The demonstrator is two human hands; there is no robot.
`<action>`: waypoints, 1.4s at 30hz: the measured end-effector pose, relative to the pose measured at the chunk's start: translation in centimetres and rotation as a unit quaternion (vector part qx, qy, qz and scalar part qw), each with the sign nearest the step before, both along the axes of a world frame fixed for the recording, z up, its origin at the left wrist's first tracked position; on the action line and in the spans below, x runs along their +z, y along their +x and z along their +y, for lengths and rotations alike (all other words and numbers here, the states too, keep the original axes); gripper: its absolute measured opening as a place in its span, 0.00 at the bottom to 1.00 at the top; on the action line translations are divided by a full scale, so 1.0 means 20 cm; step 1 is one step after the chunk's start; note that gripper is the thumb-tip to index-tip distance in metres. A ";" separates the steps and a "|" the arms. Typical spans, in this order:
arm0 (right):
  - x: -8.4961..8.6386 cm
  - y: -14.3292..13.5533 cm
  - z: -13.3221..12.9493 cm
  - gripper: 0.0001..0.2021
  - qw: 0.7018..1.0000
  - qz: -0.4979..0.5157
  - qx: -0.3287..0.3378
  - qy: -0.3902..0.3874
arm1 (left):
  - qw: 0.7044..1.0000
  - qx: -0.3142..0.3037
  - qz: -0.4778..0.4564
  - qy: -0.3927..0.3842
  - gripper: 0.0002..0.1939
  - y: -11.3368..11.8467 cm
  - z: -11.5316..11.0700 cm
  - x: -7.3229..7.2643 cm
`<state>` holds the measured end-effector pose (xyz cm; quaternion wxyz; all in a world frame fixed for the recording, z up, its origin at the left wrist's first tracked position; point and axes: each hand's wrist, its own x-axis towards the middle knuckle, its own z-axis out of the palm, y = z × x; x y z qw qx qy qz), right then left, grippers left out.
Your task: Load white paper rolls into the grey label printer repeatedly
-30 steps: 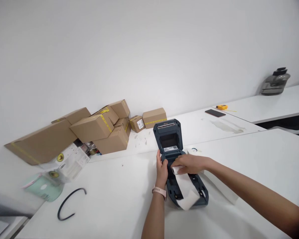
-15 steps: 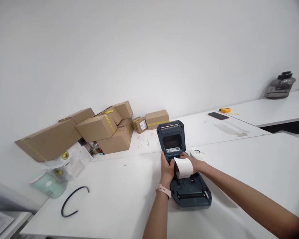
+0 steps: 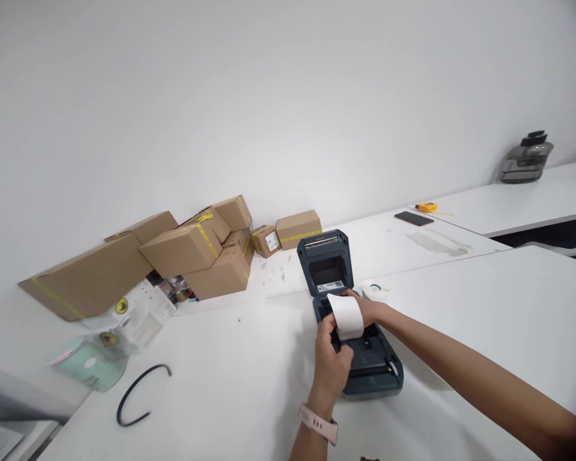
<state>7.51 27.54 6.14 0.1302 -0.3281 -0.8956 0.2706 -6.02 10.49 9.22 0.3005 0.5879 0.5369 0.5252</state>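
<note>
A dark blue label printer (image 3: 372, 383) sits on the white table with its lid (image 3: 325, 261) tipped up and back. A white paper roll (image 3: 348, 317) is in its open bay, the loose edge curling up toward the lid. From behind and the right, my right hand (image 3: 367, 308) grips the roll; most of its fingers are hidden by the paper. My left hand (image 3: 333, 358), with a pink band at the wrist, has curled fingers at the roll's left end and its thumb lower, over the bay. The left fingertips are partly hidden.
Taped cardboard boxes (image 3: 182, 248) are piled at the back left, near a mint-green container (image 3: 93, 365) and a curved black strip (image 3: 129, 390). Behind the printer lies another white roll (image 3: 374, 292). A phone (image 3: 413, 218), yellow tape measure (image 3: 426, 207) and large bottle (image 3: 527, 160) are farther right.
My left hand has shifted from the printer's left side, by the hinge, down and toward me, its thumb now over the bay. My right hand stays at the roll. The view moved slightly.
</note>
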 end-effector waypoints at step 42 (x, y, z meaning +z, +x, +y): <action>0.32 0.20 -0.66 0.10 0.913 0.370 -0.132 0.107 | 0.855 0.218 0.292 0.369 0.10 0.18 -0.38 -0.55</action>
